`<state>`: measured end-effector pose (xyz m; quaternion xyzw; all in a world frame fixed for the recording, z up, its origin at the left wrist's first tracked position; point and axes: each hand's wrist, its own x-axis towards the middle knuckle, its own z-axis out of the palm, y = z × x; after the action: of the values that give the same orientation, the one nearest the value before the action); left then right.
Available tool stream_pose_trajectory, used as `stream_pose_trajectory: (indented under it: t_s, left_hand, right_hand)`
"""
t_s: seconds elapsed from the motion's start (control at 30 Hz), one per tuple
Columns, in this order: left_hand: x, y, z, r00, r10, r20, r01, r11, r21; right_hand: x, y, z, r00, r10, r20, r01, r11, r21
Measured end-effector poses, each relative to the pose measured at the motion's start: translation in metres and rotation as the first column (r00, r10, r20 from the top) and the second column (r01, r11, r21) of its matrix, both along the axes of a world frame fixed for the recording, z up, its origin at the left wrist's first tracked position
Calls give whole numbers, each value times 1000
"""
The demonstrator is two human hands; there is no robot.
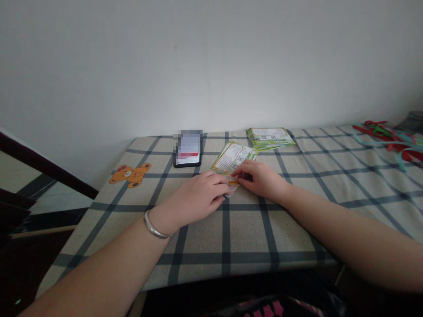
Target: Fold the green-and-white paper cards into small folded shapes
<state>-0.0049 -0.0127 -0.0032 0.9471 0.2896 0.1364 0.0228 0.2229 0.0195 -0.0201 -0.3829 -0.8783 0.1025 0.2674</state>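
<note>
Between my two hands is a small printed card (234,186) with orange and white print, partly hidden by fingers. My left hand (200,197), with a silver bangle at the wrist, is closed on the card's left edge. From the other side, my right hand (264,181) pinches the card between thumb and fingers. Just beyond them lies a loose, fanned pile of green and white printed cards (232,156). Farther back to the right sits a thicker stack of similar cards (271,136).
A phone (188,149) with a blurred screen lies left of the cards. An orange bear figure (131,175) is on the checked tablecloth (198,240) near the left edge. Tangled red, green and turquoise strips (390,138) lie at the far right. A wall (211,66) rises behind the table.
</note>
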Motion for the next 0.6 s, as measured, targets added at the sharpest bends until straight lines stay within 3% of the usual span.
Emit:
stream_pose_trajectory:
  t_s: [0.13, 0.23, 0.37, 0.6]
  left_hand:
    - [-2, 2, -2, 999, -15, 36, 16, 1000, -27]
    - [-3, 5, -3, 998, 1, 59, 2, 999, -44]
    - [-6, 10, -4, 995, 72, 66, -69, 997, -46]
    - [-6, 10, -4, 993, 82, 88, -78, 996, -48]
  right_hand:
    - [8, 2, 2, 986, 149, 80, -153, 987, 52]
    - [12, 3, 7, 970, 187, 154, -200, 977, 77]
    - [10, -1, 13, 944, 165, 284, -208, 970, 127]
    - [6, -10, 18, 892, 55, 449, -188, 948, 258]
